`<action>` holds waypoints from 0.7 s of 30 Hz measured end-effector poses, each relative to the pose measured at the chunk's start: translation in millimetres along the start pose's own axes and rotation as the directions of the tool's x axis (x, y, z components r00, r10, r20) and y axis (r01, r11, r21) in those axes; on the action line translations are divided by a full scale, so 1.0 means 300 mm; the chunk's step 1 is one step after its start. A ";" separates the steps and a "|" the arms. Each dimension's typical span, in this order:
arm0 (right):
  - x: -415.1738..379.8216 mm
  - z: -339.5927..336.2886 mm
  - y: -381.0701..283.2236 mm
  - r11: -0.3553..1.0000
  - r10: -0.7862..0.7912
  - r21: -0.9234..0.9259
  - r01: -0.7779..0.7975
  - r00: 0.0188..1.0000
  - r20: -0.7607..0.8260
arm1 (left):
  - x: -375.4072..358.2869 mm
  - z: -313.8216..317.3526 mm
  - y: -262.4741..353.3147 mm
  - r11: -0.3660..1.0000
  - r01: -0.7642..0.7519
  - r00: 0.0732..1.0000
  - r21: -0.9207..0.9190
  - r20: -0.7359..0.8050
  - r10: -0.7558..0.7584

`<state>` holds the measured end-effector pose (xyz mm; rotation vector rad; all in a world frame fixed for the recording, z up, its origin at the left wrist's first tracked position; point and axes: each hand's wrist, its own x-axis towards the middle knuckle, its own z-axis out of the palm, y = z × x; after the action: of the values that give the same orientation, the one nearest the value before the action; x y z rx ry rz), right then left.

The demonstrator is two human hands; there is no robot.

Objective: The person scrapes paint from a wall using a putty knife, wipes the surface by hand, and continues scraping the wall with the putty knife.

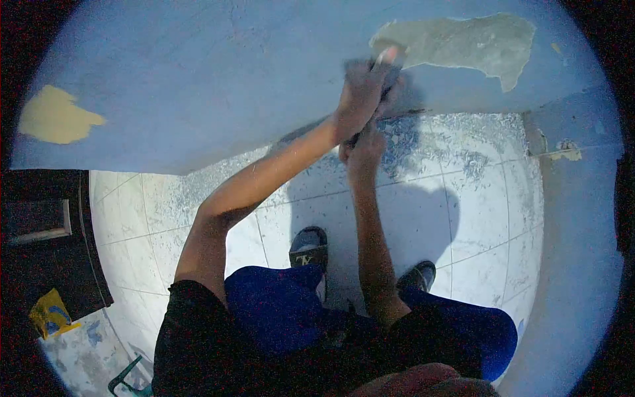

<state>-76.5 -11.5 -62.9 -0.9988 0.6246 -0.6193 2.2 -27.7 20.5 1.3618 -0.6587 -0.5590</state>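
Both my hands are closed around one dark, long scraper, blurred by motion and partly hidden by my fingers. My left hand grips it higher up, near the head, with a fingertip pointing along it. Below, my right hand wraps around the lower end of the handle. The scraper's upper end overlaps the left edge of a bare grey patch in the blue wall, where paint is gone.
Paint flakes litter the white tiled floor along the wall's base. A cream patch marks the wall at left. Another blue wall stands at right. A yellow packet lies at lower left near a dark wooden piece. My sandalled feet are below.
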 end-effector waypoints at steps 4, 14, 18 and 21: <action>0.003 -0.038 0.074 0.997 -0.026 -0.073 0.028 0.999 0.020 | -0.027 0.005 -0.036 0.990 0.052 0.997 -0.135 -0.051 -0.059; 0.052 -0.080 0.164 0.938 -0.250 -0.238 0.252 0.967 0.038 | -0.033 -0.015 -0.060 0.973 0.113 0.994 -0.200 0.029 -0.110; 0.101 -0.174 0.266 0.800 -0.303 -0.509 0.316 0.947 0.111 | -0.041 0.004 -0.062 0.966 0.113 0.994 -0.234 0.012 -0.113; 0.141 -0.114 0.127 0.837 -0.268 -0.482 0.259 0.962 0.052 | -0.022 0.001 -0.049 0.969 0.095 0.995 -0.229 0.023 -0.093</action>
<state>-66.1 -45.7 -118.7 -1.5748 0.6803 -0.7312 -2.5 -25.1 5.3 1.1766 -0.5236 -0.6986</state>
